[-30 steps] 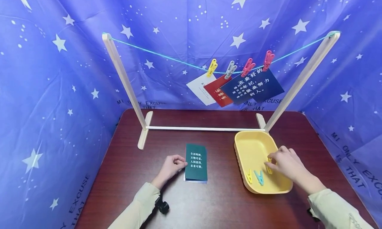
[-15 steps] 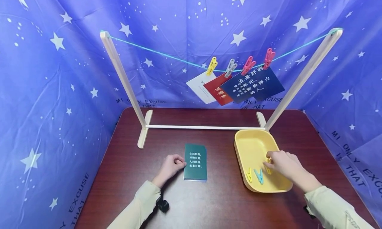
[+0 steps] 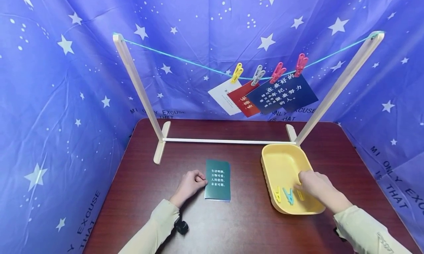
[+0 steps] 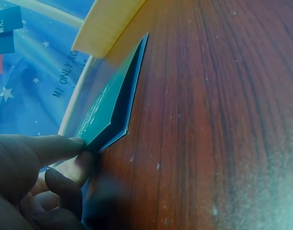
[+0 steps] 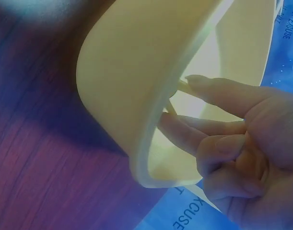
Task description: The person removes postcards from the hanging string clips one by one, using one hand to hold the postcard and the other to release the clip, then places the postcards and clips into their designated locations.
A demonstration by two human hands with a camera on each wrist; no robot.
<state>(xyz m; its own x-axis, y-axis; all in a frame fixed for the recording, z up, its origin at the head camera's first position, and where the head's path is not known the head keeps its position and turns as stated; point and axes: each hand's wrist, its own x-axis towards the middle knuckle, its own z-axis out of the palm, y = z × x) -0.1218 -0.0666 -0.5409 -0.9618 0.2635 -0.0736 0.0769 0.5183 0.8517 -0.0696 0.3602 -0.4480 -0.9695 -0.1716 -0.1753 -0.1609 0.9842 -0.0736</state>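
My left hand (image 3: 191, 184) pinches the left edge of a dark green card (image 3: 217, 190) with white writing. In the left wrist view the green card (image 4: 105, 112) is raised along one side above another card, the thumb over its edge. Inside a yellow plastic tray (image 3: 278, 151), my right hand (image 3: 318, 186) has thumb and forefinger on the two arms of a yellow clothespin (image 3: 300, 195). The right wrist view shows those clothespin arms (image 5: 184, 86) between the fingertips; the rest is hidden by the tray wall. Another yellow clothespin (image 3: 277, 194) and a teal clothespin (image 3: 289, 196) lie beside it.
Behind stands a wooden frame (image 3: 139, 86) with a teal cord (image 3: 179, 58). Clothespins hold a white card (image 3: 223, 97), a red card (image 3: 243, 99) and dark blue cards (image 3: 301, 94) on it. A starry blue curtain (image 3: 198, 18) surrounds the table (image 3: 245, 224).
My right hand has shifted slightly left and down within the tray, and the yellow clothespin at its fingers sits lower. The left hand stays at the green card's edge.
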